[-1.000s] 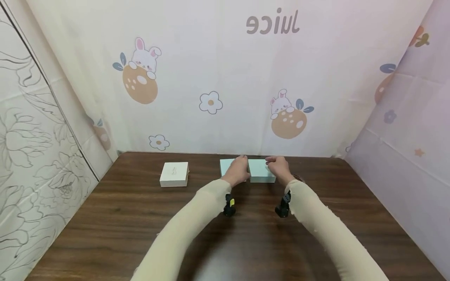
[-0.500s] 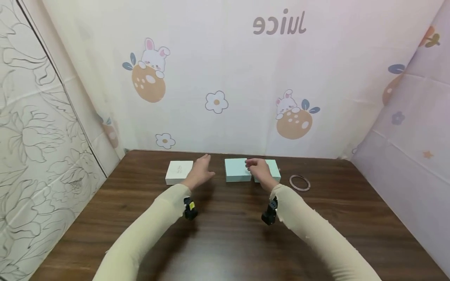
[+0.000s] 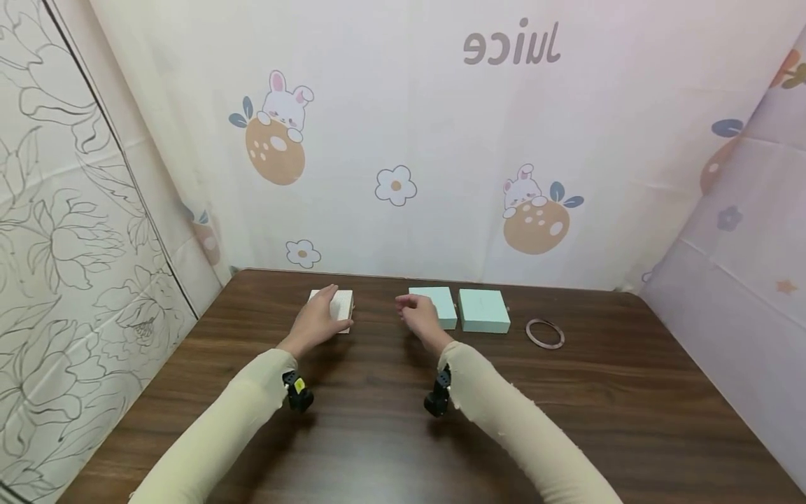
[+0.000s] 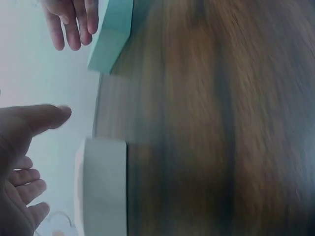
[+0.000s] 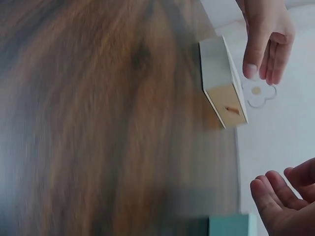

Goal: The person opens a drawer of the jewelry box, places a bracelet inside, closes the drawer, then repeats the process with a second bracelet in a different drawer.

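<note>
My left hand (image 3: 315, 322) is over the small white box (image 3: 343, 305), with its thumb spread from the fingers. The left wrist view shows the hand above the white box (image 4: 104, 189), apart from it. In the right wrist view, the box's beige end has a small tab (image 5: 232, 110). My right hand (image 3: 420, 320) hovers in front of the left mint-green box (image 3: 444, 305), its fingers loosely bent around nothing. Another mint-green box (image 3: 483, 311) stands beside that one, both closed.
To the right of the boxes, a brownish-pink ring like a bangle (image 3: 546, 346) lies on the dark wooden table (image 3: 378, 420). A printed curtain (image 3: 403, 112) hangs behind the table's back edge. Another patterned curtain (image 3: 69, 231) is at the left.
My left hand has moved left from the left mint-green box to the white box. The right hand has also moved left, away from the right mint-green box, uncovering the ring.
</note>
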{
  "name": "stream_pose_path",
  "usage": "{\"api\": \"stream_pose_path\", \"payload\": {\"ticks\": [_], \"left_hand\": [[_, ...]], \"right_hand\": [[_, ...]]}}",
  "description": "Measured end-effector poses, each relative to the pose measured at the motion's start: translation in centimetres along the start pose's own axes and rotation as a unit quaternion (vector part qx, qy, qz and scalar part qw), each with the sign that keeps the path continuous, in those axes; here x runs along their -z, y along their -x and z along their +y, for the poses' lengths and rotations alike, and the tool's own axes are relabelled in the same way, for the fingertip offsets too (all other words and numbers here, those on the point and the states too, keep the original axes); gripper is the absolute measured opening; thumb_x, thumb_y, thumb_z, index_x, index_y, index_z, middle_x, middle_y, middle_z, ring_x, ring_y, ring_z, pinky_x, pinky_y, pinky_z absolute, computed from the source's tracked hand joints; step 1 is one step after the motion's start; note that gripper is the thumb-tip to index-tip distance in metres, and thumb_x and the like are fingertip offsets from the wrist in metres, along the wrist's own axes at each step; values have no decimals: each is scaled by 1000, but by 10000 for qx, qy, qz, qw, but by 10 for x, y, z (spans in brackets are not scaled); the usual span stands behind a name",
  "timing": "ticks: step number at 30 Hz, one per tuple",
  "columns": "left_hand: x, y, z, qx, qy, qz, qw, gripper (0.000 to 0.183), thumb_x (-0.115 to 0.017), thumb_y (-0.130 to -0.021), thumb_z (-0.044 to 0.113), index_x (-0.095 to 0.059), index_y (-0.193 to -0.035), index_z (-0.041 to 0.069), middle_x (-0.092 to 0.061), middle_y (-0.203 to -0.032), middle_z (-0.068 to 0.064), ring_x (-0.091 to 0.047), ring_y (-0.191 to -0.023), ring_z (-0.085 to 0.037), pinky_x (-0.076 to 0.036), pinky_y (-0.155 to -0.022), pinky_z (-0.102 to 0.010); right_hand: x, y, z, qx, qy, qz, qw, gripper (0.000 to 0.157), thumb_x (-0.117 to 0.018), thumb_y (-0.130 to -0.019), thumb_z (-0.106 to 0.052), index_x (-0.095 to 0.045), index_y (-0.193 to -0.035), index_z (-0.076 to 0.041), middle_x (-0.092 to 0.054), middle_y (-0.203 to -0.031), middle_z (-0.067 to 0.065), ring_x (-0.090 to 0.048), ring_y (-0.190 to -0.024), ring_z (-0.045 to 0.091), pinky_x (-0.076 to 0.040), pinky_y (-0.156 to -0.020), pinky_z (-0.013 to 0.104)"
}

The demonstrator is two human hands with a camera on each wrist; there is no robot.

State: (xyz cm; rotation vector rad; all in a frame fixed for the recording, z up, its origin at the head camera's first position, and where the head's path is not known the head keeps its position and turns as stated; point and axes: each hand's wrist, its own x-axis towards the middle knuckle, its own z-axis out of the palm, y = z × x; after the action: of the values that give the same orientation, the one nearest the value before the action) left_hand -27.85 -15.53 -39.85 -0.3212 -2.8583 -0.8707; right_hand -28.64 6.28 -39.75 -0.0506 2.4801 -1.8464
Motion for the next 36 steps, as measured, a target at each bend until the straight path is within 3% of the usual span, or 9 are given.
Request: {"api": "stream_pose_path", "payload": {"ticks": [6, 11, 16, 20, 26, 30, 36], "left_hand": [[6, 6, -29, 205, 228, -3, 9995, 96, -80, -76, 24, -23, -145, -12, -26, -149, -28, -27, -135, -40, -25, -107, -50], [5, 1, -54, 508, 713, -283, 9958, 105, -81, -76, 23, -12, -143, -18, -17, -148, -36, -20, -136, -46, -21, -108, -53], [3, -5, -68, 897, 936, -365, 9909, 107, -81, -76, 28, -11, -142, -20, -20, -145, -39, -23, -134, -49, -23, -107, -54], [-4, -5, -73, 899, 1055, -348, 9897, 103, -82, -76, 26, -16, -143, -18, -25, -144, -38, -28, -132, -47, -25, -106, -53], [-12, -1, -75, 601, 1181, -213, 9910, 86, -84, -74, 21, -35, -138, -11, -47, -131, -30, -46, -118, -40, -35, -99, -52], [-14, -2, -72, 556, 1312, -146, 9897, 76, -83, -75, 19, -43, -133, -8, -54, -125, -25, -51, -111, -36, -39, -94, -50], [-13, -3, -67, 643, 1412, -129, 9878, 80, -84, -74, 19, -42, -137, -7, -52, -130, -25, -51, -112, -34, -38, -96, -49]], "right_hand": [[-32, 1, 4, -24, -65, -131, 9999, 30, -49, -95, 0, -59, -122, 7, -61, -116, 20, -59, -104, 27, -49, -85, 33], [-52, -2, 8, -266, 41, -77, 9996, 36, -55, -96, -13, -56, -129, 2, -59, -119, 15, -56, -109, 27, -45, -91, 40], [-69, -7, 14, -325, -201, -163, 9991, 43, -57, -96, -18, -51, -133, 3, -58, -122, 17, -54, -113, 28, -43, -93, 41], [-81, -6, 17, -204, -428, -397, 9981, 46, -56, -97, -16, -45, -137, 3, -53, -131, 20, -51, -120, 31, -41, -97, 41], [-92, -4, 18, 115, -572, -823, 9949, 49, -54, -98, -12, -39, -142, 2, -48, -137, 20, -48, -125, 30, -41, -98, 38], [-95, -5, 19, 225, -507, -852, 9948, 44, -53, -98, -10, -44, -140, 2, -49, -136, 18, -48, -125, 27, -42, -97, 35], [-98, -8, 16, 203, -631, -802, 9946, 43, -52, -98, -7, -44, -139, 4, -49, -137, 18, -48, -125, 25, -42, -97, 33]]}}
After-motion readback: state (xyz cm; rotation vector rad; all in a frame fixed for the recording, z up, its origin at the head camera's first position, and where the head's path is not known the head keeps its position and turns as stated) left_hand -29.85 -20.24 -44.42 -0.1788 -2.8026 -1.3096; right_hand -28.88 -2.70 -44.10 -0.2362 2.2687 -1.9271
